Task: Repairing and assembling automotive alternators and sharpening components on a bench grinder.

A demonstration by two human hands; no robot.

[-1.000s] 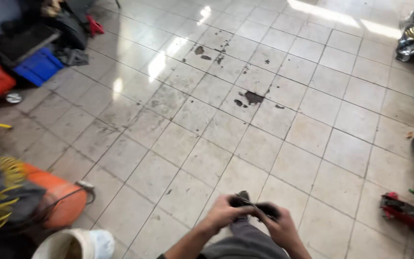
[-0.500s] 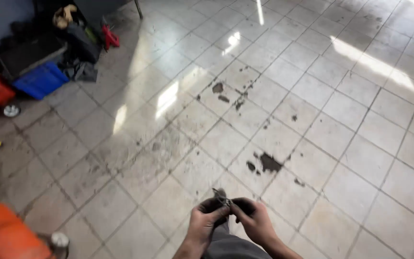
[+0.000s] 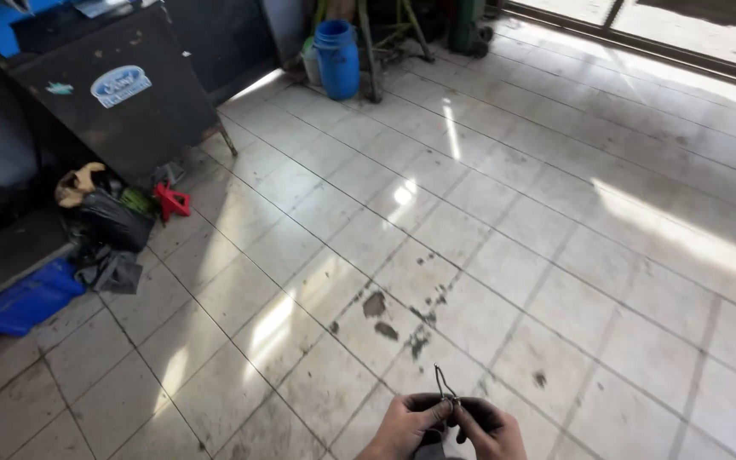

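We caught both hands low at the bottom edge of the view, held together over a pale tiled floor. The left hand and the right hand met around a small dark object, mostly hidden between the palms. From it rose a thin wire loop, standing nearly upright just above the hands. The left hand's thumb and forefinger were pressed together on the base of the wire loop, pinching it. The right hand's fingers curled around the dark object, touching it; how firmly they closed on it we could not tell.

Just beyond the hands, a cluster of dark stains marked the tiled floor. Well beyond the hands and to their left, a dark cabinet stood against the wall with an oval badge on its side. At the cabinet's foot lay a black bag with rags heaped about it, and a small red stand sat just beside the bag. Nearer the hands than the bag, a blue tray lay flat at the left edge. Far beyond the hands, a blue barrel stood upright near the wall. Bright patches of daylight lay across the floor to the right of the hands.
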